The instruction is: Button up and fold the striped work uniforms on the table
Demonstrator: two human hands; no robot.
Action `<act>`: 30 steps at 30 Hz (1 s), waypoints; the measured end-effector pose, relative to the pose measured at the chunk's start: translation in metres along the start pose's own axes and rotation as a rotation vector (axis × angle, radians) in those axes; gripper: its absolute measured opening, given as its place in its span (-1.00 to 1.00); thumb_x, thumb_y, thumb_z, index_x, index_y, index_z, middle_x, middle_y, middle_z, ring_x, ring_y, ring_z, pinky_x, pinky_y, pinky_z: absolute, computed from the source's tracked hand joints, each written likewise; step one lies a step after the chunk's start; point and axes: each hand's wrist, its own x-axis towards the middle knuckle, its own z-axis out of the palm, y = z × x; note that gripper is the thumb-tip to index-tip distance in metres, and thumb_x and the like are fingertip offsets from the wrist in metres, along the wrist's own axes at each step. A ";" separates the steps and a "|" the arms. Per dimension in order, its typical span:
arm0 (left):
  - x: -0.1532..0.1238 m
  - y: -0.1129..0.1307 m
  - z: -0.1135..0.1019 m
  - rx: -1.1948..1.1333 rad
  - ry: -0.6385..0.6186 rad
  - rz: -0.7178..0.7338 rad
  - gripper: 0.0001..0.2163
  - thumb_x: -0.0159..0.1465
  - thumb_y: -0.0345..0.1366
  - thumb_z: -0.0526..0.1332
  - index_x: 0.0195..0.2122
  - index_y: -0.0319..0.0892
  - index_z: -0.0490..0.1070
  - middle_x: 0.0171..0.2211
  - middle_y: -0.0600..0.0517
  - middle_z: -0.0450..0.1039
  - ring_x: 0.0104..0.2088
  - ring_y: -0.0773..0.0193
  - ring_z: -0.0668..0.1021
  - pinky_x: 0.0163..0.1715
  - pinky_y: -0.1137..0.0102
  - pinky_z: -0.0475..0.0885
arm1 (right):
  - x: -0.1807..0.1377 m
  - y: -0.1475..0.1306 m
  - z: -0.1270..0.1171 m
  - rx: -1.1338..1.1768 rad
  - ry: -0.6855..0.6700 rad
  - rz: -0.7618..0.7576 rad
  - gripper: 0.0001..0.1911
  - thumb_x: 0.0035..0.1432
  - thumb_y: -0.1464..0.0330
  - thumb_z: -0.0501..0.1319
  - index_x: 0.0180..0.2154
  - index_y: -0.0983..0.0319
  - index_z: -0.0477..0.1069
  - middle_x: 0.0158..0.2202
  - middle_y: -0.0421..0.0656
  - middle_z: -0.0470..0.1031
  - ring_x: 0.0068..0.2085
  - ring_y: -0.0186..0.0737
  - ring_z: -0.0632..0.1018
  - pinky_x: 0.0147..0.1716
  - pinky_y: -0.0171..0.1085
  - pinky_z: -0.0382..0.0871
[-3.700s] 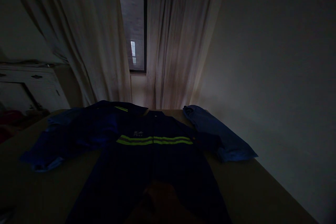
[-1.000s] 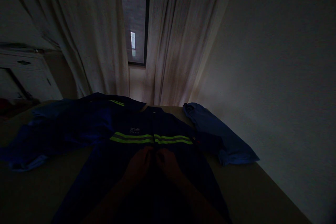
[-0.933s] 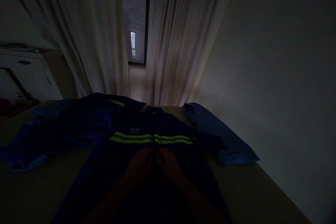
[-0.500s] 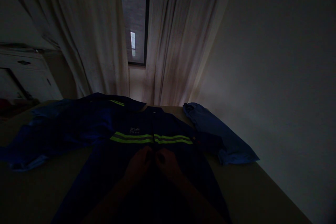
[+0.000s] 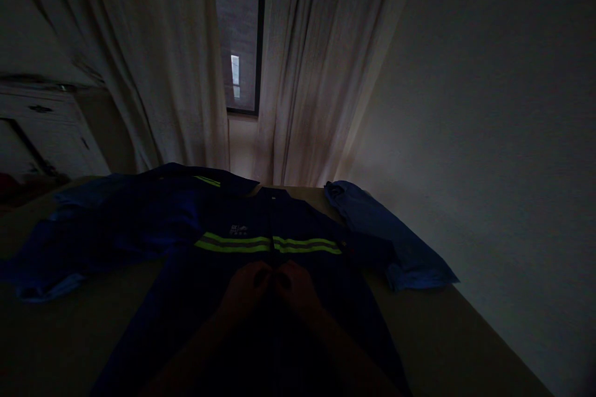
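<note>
A dark blue work jacket (image 5: 302, 217) lies spread out with its collar toward the window. A yellow-green reflective stripe (image 5: 235, 243) runs across its chest, split at the front opening. Just below the stripe, my left hand (image 5: 248, 285) has its fingers curled in a pinch at the middle of the jacket front. My right hand (image 5: 294, 285) pinches right beside it, the fingertips of both meeting. Both seem to grip the jacket's front edges, though deep shadow hides the cloth or fastener between the fingers.
Another dark blue garment (image 5: 153, 217) with a reflective strip lies bunched on the left. Folded jeans (image 5: 386, 232) lie at the right near the wall (image 5: 503, 167). Curtains (image 5: 181, 68) hang at the back, and a pale cabinet (image 5: 51, 130) stands at the far left.
My hands have drawn slightly closer together, so their fingertips now meet over the jacket's front. The garments lie as before.
</note>
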 end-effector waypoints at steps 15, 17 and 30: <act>-0.005 0.016 -0.003 0.144 0.004 0.100 -0.93 0.34 -0.36 0.19 -0.20 -0.13 0.46 -0.16 -0.03 0.49 -0.08 0.12 0.51 0.00 0.24 0.38 | 0.003 0.007 -0.001 0.119 0.089 0.091 -0.94 0.22 0.39 0.29 -0.26 0.23 0.54 -0.28 -0.16 0.55 -0.25 -0.23 0.54 -0.23 -0.31 0.32; -0.006 0.017 0.000 0.202 0.011 0.108 -0.92 0.35 -0.39 0.17 -0.18 -0.14 0.44 -0.15 -0.04 0.48 -0.08 0.12 0.51 0.01 0.24 0.38 | 0.003 0.007 -0.002 0.143 0.073 0.111 -0.91 0.24 0.35 0.28 -0.26 0.24 0.54 -0.29 -0.16 0.55 -0.26 -0.22 0.55 -0.26 -0.31 0.33; -0.009 0.018 0.004 0.583 0.036 0.160 -0.80 0.41 -0.42 0.09 -0.06 -0.10 0.46 -0.13 -0.04 0.49 -0.13 0.11 0.51 -0.11 0.27 0.38 | -0.009 -0.022 -0.016 0.120 0.025 0.099 -0.68 0.09 0.39 0.22 -0.06 0.17 0.40 -0.26 -0.20 0.56 -0.28 -0.21 0.55 -0.28 -0.32 0.32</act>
